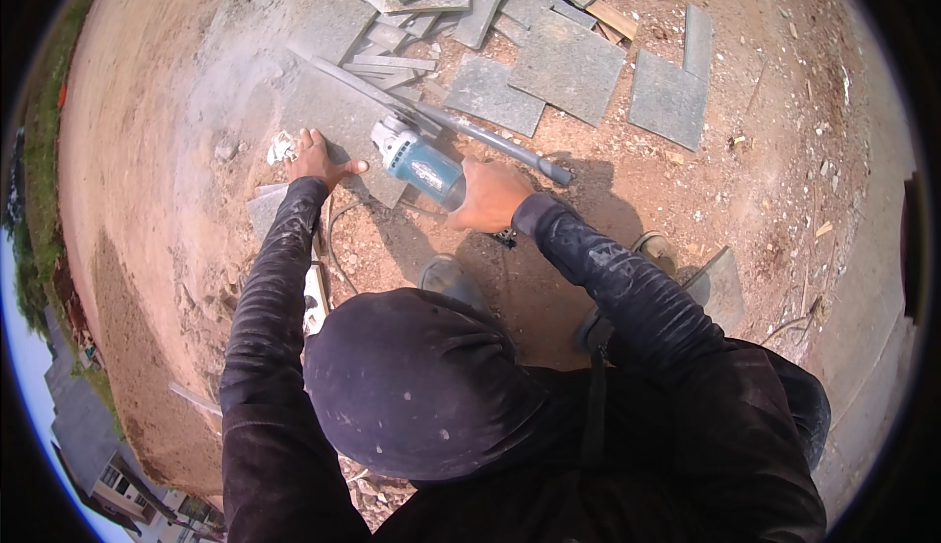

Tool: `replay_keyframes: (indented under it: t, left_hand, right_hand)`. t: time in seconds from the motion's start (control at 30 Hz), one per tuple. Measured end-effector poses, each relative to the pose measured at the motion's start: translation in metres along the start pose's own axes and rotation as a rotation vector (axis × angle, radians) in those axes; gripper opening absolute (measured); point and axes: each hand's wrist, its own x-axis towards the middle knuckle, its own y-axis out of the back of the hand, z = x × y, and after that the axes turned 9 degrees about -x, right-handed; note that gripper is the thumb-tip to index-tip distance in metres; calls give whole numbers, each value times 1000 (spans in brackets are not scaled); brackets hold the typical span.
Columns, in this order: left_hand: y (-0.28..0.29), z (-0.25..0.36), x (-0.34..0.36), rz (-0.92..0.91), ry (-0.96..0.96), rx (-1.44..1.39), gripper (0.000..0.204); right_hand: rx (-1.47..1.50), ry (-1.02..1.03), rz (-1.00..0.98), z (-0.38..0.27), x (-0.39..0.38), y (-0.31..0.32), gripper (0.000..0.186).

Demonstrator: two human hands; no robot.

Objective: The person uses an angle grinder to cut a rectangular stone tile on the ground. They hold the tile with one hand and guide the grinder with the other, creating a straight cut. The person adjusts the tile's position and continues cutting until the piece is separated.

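My right hand point(493, 198) is wrapped round the rear of an angle grinder point(427, 171) with a teal body and a silver head. The grinder's head lies over a grey stone slab point(338, 117) on the ground, and its disc is hard to make out. My left hand point(319, 163) presses on the slab's near left part, thumb stretched out toward the grinder and fingers flat. Beside its fingers is a white crumpled piece point(281, 148). A narrow grey strip point(358, 82) runs along the slab to the grinder. Pale dust point(230, 77) hangs beyond the slab on the left.
A grey pipe point(520, 154) lies just past the grinder. Several slabs point(569, 65) are scattered and piled at the far side, with another slab point(667, 100) to the right. A cable point(338, 249) and a white power strip point(315, 298) lie near my left forearm. My shoe point(453, 280) is close below the grinder.
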Motion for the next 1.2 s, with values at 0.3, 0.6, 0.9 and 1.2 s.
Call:
replay_keyframes:
  t: [0.3, 0.6, 0.9, 1.2]
  left_hand:
    - [-2, 0, 1, 21, -6, 3, 141]
    - [-1, 0, -2, 28, -16, 12, 141]
    - [-4, -4, 3, 15, -1, 7, 140]
    - [-9, -8, 6, 34, -34, 10, 137]
  right_hand:
    - [-3, 0, 42, 4, 0, -7, 64]
    - [-6, -15, 23, 1, -5, -4, 66]
    - [13, -16, 19, 1, -8, 0, 66]
    - [8, -27, 89, -9, -6, -4, 60]
